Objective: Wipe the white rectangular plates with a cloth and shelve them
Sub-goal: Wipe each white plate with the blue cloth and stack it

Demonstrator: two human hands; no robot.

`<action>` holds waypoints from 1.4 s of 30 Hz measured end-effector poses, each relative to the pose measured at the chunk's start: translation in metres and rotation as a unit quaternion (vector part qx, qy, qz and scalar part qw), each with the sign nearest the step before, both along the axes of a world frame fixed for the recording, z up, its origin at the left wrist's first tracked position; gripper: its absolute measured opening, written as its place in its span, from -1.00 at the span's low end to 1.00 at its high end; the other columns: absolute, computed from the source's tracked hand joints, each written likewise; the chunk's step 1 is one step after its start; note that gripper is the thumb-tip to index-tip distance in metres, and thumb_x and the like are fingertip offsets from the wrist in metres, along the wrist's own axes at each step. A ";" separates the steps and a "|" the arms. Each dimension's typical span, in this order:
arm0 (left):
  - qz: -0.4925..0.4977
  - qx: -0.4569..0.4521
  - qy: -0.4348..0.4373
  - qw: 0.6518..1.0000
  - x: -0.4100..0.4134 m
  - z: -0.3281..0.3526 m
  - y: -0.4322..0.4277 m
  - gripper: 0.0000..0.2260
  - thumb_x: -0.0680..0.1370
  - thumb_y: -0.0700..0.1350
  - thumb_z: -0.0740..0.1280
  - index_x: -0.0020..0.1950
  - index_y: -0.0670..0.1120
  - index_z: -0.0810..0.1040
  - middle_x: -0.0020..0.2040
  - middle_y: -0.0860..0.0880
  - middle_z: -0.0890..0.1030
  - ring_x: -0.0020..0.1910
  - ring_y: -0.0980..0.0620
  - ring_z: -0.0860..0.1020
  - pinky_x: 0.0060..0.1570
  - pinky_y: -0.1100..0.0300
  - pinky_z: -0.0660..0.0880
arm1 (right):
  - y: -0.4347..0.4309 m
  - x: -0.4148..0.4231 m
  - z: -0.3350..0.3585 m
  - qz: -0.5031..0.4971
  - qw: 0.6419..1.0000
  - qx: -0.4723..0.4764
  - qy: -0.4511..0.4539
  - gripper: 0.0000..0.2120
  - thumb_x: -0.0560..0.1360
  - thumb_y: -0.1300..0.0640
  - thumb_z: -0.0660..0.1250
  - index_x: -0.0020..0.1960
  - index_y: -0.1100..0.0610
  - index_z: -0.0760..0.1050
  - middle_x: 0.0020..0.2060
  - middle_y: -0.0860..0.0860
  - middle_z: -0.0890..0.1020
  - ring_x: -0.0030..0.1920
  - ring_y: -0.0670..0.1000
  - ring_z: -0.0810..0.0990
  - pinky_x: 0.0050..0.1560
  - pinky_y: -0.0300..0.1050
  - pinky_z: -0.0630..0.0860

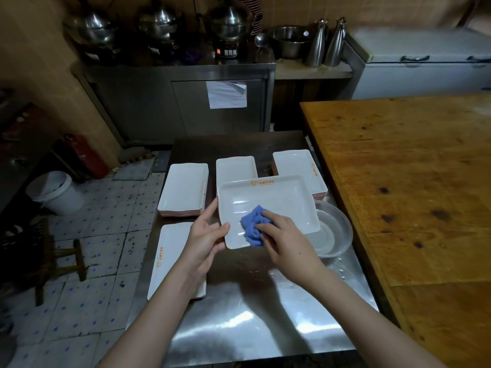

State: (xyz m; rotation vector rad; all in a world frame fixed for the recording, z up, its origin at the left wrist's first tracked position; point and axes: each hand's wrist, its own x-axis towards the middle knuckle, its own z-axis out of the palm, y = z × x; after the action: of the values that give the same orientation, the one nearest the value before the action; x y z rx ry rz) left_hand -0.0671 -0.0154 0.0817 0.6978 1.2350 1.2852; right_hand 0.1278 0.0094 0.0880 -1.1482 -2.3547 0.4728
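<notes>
Right now the right hand (284,235) sits on top of a blue cloth (252,227). Its fingers bend over the bunched cloth and press it down onto the near left part of a white plate (276,200). The left hand (204,235) holds that same plate by its left edge, with the thumb on the rim and the fingers going under it. The plate is held up over the metal table (239,328), in front of the person (its far rim has small orange writing on it). It shines a little, as if wet.

Just beside the plate on the right sits a clear bowl (337,232), partly hidden under the plate's corner. More white plates wait in piles on the metal table. A left pile (183,189) sits past the left hand, and a middle pile (235,168) and a right pile (297,168) peek out behind the held plate. A near pile (170,258) lies under the left wrist, at the table's left side.

A big wooden table (411,181) stands right next to the metal one on the right. Down on the tiled floor to the left are a white bucket (57,192) and a red fire extinguisher (85,158). Far back, shiny pots (228,19) stand on a steel cabinet (159,102).
</notes>
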 end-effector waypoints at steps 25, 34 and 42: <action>-0.015 0.003 0.003 1.000 0.015 0.008 0.007 -0.41 0.54 -0.37 0.30 0.46 0.12 0.32 -0.02 0.06 0.71 0.01 0.01 0.68 -0.08 0.02 0.64 | 0.002 0.002 -0.002 -0.073 0.997 0.009 -0.005 -0.68 0.52 0.13 0.27 0.28 0.05 0.42 0.32 -0.06 0.43 0.17 0.08 0.39 -0.06 -0.01 0.51; -0.004 -0.005 0.005 1.000 0.008 0.007 0.005 -0.41 0.52 -0.35 0.35 0.42 0.16 0.35 0.04 0.08 0.70 0.07 0.03 0.65 -0.06 0.03 0.64 | 0.021 0.042 -0.003 -0.177 0.983 -0.001 -0.040 -0.71 0.54 0.15 0.27 0.26 0.05 0.48 0.31 -0.04 0.45 0.15 0.09 0.41 -0.07 -0.05 0.47; -0.006 -0.004 0.004 1.000 0.021 0.005 0.009 -0.48 0.56 -0.37 0.28 0.32 0.21 0.40 0.01 -0.03 0.71 0.01 -0.04 0.68 -0.04 -0.01 0.63 | -0.006 -0.020 -0.003 -0.082 0.996 -0.011 -0.033 -0.71 0.55 0.12 0.23 0.26 0.06 0.45 0.33 -0.01 0.41 0.12 0.14 0.37 -0.03 -0.02 0.46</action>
State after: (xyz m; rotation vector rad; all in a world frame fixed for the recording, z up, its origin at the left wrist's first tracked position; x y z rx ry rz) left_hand -0.0461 -0.0064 0.0869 0.7047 1.2392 1.2678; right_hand 0.1078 0.0039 0.0854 -1.3743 -2.2907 0.4097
